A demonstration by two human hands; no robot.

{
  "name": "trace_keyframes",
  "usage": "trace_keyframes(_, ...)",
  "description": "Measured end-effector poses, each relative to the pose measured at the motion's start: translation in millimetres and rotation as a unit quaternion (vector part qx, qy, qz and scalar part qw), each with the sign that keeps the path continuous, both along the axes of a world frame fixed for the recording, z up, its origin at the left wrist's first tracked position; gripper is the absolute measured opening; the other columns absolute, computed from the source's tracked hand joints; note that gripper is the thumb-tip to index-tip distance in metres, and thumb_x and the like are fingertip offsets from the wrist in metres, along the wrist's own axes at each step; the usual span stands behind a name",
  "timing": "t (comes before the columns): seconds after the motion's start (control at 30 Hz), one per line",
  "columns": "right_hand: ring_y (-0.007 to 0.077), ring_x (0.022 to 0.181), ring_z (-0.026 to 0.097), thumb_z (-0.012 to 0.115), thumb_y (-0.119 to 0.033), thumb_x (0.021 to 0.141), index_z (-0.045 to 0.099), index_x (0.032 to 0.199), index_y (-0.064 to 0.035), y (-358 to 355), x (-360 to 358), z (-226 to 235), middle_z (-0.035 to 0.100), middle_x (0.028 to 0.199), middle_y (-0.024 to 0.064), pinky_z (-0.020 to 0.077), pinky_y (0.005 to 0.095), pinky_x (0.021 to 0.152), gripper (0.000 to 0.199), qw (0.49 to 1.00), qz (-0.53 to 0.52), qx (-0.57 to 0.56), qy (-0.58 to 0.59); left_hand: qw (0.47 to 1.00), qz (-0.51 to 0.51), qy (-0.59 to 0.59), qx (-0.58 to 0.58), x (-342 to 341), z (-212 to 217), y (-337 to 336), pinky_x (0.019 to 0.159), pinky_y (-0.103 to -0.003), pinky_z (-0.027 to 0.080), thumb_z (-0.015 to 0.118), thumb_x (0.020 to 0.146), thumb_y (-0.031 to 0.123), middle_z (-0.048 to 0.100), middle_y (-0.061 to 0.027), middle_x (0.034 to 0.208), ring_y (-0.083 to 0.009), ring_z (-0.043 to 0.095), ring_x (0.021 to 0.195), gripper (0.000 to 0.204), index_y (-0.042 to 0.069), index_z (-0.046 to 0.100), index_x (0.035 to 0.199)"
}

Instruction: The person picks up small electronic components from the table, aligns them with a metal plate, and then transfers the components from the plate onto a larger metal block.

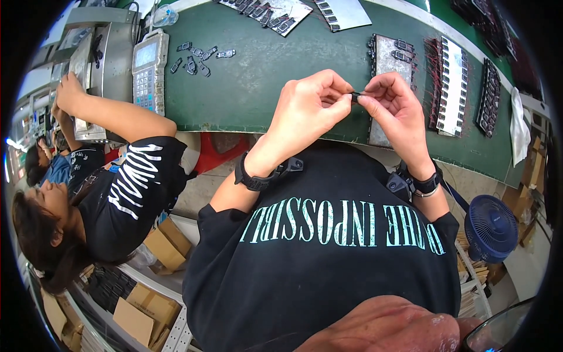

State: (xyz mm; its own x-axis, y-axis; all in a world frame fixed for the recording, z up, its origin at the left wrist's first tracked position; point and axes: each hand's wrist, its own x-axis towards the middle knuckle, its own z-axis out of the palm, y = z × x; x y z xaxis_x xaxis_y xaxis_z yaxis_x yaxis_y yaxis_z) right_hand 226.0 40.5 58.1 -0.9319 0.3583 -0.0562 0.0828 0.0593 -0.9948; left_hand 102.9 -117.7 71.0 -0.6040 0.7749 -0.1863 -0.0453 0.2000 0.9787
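Both hands meet over the near edge of the green desk (246,88), raised where the eyes can follow fine work. Left hand (308,111) and right hand (394,108) each pinch one end of a small dark part (355,95) between thumb and fingertips. Just beyond the part lies a grey tray (384,64) of similar pieces, within easy reach.

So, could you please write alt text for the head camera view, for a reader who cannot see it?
A person's left hand and right hand pinch a small black part between the fingertips, above a long green work table. On the table lie grey metal trays of small black parts and a grey handheld keypad device. A co-worker in a black printed shirt sits at the left.
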Motion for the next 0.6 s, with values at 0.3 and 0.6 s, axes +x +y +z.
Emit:
trace_keyframes(0.3, 0.0076, 0.099, 0.061, 0.066, 0.003, 0.095, 0.057, 0.114, -0.0011, 3, -7, 3, 0.059, 0.106, 0.0009, 0.0491, 0.0199, 0.085, 0.021, 0.999, -0.008, -0.034, 0.004, 0.985, -0.010, 0.171, -0.020, -7, 5, 0, 0.073, -0.026, 0.057, 0.069, 0.092, 0.008, 0.076, -0.0087, 0.085, -0.0100, 0.071, 0.080, 0.013, -0.004, 0.071, 0.099)
trace_keyframes(0.6, 0.0090, 0.097, 0.061, 0.058, -0.006, 0.102, 0.062, 0.122, -0.0002, 9, -11, 39, 0.066, 0.113, 0.0041, 0.0475, 0.0240, 0.089, 0.021, 0.994, -0.089, 0.002, 0.061, 0.965, 0.114, 0.234, -0.015, -116, 22, 20, 0.070, -0.034, 0.057, 0.072, 0.085, 0.018, 0.076, -0.0123, 0.084, -0.0248, 0.074, 0.078, 0.017, 0.006, 0.077, 0.095)
